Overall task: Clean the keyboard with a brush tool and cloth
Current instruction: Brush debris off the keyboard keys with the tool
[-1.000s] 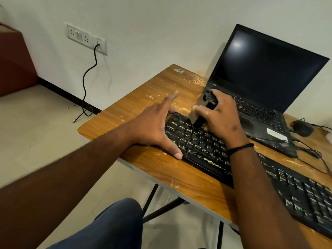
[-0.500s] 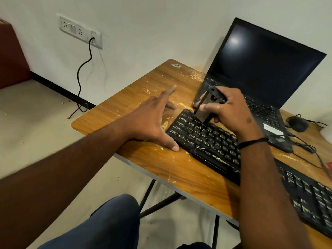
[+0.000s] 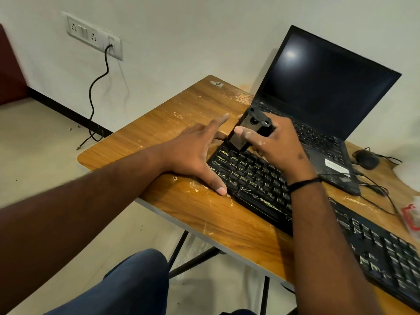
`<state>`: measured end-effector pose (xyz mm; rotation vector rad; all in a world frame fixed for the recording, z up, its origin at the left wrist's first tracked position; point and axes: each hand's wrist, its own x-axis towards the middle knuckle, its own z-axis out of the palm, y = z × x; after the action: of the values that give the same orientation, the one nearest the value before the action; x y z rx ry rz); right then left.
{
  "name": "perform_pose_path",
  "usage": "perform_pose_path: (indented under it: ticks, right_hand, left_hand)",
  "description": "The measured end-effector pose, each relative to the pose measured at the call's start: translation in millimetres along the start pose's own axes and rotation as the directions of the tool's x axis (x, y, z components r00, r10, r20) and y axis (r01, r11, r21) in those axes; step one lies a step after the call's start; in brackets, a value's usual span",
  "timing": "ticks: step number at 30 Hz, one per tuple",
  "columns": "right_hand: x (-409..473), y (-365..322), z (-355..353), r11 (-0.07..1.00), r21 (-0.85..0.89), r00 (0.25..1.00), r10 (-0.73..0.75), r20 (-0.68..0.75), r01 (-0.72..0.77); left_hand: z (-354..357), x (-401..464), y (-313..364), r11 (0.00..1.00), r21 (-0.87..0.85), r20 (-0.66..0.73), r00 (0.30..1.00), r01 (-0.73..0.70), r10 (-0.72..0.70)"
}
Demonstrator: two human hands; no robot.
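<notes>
Left hand (image 3: 193,151) splayed flat, fingers straight, right hand (image 3: 276,142) curled in a tight grip, both forearms extended

We see black keyboard (image 3: 254,178), yellowish key legends, lying diagonally on the wooden table, near edge just by table's front edge. Brush tool (image 3: 248,130): black-and-grey block, tilted, lower end on keyboard's far-left corner keys. Cloth not visible.
</notes>
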<state>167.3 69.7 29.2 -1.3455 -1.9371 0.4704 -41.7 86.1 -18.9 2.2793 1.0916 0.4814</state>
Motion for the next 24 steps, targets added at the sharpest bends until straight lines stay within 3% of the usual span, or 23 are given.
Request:
perform_pose_path:
  ticks: [6, 11, 14, 19, 24]
  right_hand:
    - [1.6, 3.0, -10.4, 0.994, -0.072, 0.98, 0.064, -0.187, -0.078]
    - [-0.7, -4.0, 1.8, 0.999, 0.005, 0.999, 0.05, -0.015, -0.05]
    - [-0.2, -11.7, 14.1, 0.999, 0.041, 1.0, -0.02, 0.005, 0.02]
    - [-1.7, -2.6, -5.2, 0.999, 0.017, 0.998, 0.049, -0.031, -0.049]
    - [-1.3, -8.3, 11.0, 0.996, 0.064, 0.995, 0.056, 0.087, -0.062]
  left_hand:
    - [-3.0, -3.2, -3.5, 0.999, -0.004, -0.028, 0.998, -0.049, 0.048]
    - [-2.9, -4.0, -2.9, 0.999, 0.005, 0.03, 0.998, -0.053, 0.053]
    - [-4.3, -4.9, -2.1, 0.999, 0.012, 0.017, 0.999, -0.04, 0.039]
    - [-9.4, -16.5, -3.8, 0.999, -0.001, 0.02, 0.999, -0.032, 0.032]
    - [-9.8, -22.4, -4.8, 1.0, -0.016, -0.002, 1.0, -0.012, 0.012]
